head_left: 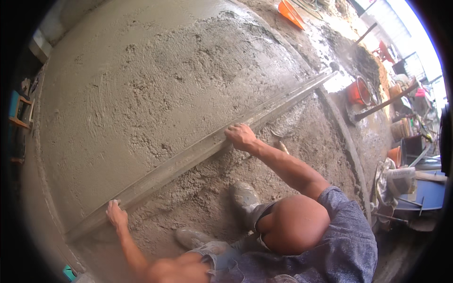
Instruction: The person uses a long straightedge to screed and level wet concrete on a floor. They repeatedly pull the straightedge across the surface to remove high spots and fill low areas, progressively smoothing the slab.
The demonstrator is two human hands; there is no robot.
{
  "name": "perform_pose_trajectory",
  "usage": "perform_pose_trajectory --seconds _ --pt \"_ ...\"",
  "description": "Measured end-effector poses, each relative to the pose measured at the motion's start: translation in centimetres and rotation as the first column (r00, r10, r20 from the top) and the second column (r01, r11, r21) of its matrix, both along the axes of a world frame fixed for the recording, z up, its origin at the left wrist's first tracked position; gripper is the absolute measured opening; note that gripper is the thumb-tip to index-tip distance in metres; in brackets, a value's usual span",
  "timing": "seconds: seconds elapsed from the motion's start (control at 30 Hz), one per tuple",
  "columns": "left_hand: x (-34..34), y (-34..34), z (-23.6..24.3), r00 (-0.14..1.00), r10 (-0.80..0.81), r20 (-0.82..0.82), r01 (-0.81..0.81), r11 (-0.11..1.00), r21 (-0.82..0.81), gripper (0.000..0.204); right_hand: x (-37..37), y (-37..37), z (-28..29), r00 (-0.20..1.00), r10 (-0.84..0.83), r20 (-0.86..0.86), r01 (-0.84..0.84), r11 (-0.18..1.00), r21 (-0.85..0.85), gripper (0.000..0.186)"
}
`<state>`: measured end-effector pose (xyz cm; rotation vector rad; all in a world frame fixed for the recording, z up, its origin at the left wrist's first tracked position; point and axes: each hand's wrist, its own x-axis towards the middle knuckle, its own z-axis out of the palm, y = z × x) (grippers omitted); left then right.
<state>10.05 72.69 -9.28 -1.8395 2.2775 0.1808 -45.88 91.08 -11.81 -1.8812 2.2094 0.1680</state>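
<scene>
A long, mud-coated straightedge bar (184, 162) lies diagonally across wet grey concrete, from the near left to the far right. My left hand (116, 214) is closed on its near left part, fingers over the upper edge. Farther along, near the middle of the bar, my right hand (240, 137) grips it with the knuckles up. On the far side of the bar the wet concrete (118, 113) is partly smooth, with a rough, pitted band. Rougher concrete (207, 181) lies on my side, around my muddy boots (245, 195). A trowel (283, 147) rests beyond my right hand, its handle toward me.
A raised curved strip (347, 141) edges the concrete on the right. Beyond it are an orange bucket (359, 91), a long-handled tool (387, 101) and a blue container (427, 191) among clutter. An orange scoop-shaped thing (290, 13) lies at the far right.
</scene>
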Motion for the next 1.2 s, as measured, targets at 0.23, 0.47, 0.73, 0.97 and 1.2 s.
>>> perform_pose_trajectory --seconds 0.23,0.47,0.73,0.97,1.2 --pt "1.8 2.8 -0.8 0.999 -0.046 0.008 0.045 0.999 0.031 0.038 0.4 2.7 1.4 0.995 -0.103 -0.004 0.103 0.986 0.132 0.021" --pt "-0.6 6.6 1.8 1.000 -0.025 0.010 0.024 0.999 0.046 0.036 0.3 6.6 2.2 0.997 -0.060 0.040 0.058 0.997 0.051 0.016" --pt "2.8 6.6 1.8 0.999 0.002 0.036 -0.009 0.981 0.192 0.037 2.1 9.0 2.0 0.999 -0.013 0.043 0.010 0.998 0.063 0.012" --pt "-0.9 1.8 17.0 0.994 -0.094 -0.052 0.103 0.974 0.200 0.037 -2.1 3.8 17.2 1.000 -0.017 0.011 0.016 0.994 0.110 0.014" --pt "-2.6 0.9 33.5 0.987 -0.085 -0.138 0.125 0.939 0.320 0.039 -3.3 4.7 40.5 0.991 -0.132 -0.025 0.133 0.990 0.045 0.029"
